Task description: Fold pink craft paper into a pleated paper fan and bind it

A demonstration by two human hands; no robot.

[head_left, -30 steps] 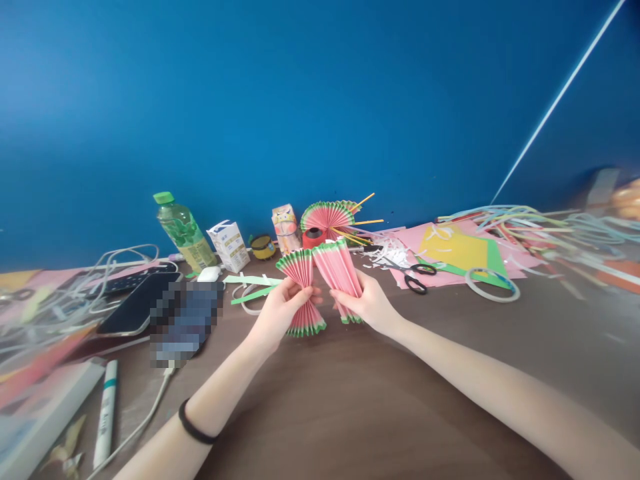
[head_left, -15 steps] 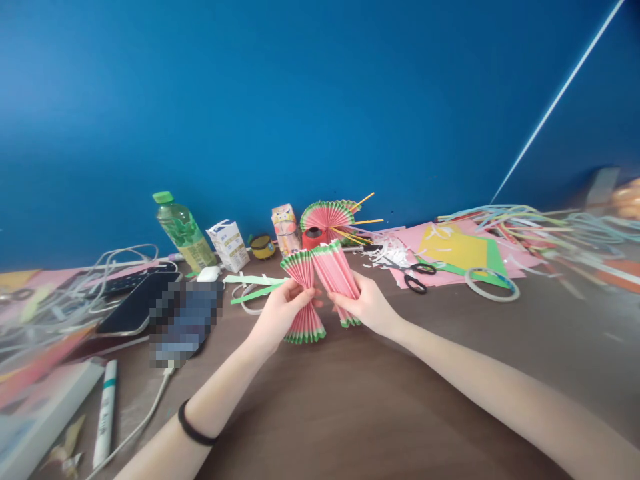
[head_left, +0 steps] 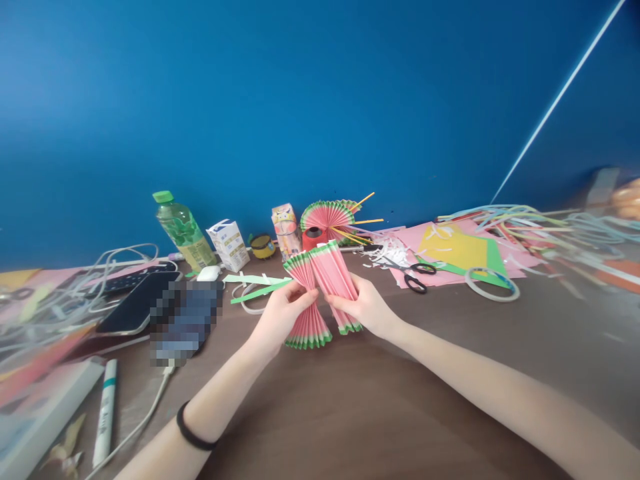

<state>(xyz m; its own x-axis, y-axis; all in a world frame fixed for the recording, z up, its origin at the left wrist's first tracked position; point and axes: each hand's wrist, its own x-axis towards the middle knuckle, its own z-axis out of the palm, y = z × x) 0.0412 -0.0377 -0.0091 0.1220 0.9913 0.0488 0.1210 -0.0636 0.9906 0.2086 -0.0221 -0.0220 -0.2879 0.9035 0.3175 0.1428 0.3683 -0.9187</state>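
Two pleated pink paper fans with green edges are held upright over the brown table. My left hand pinches the left fan at its narrow middle, so it flares above and below. My right hand grips the right fan, whose folds stay bunched together. The two fans touch side by side between my hands.
A finished fan stands at the back by a red tape roll. Black scissors, coloured paper sheets and a tape ring lie right. A green bottle, a small carton, a phone, cables and a marker crowd the left.
Both hands have drawn closer together, bringing the two fans from slightly apart into contact. The left fan's lower end sits a little lower and to the right.
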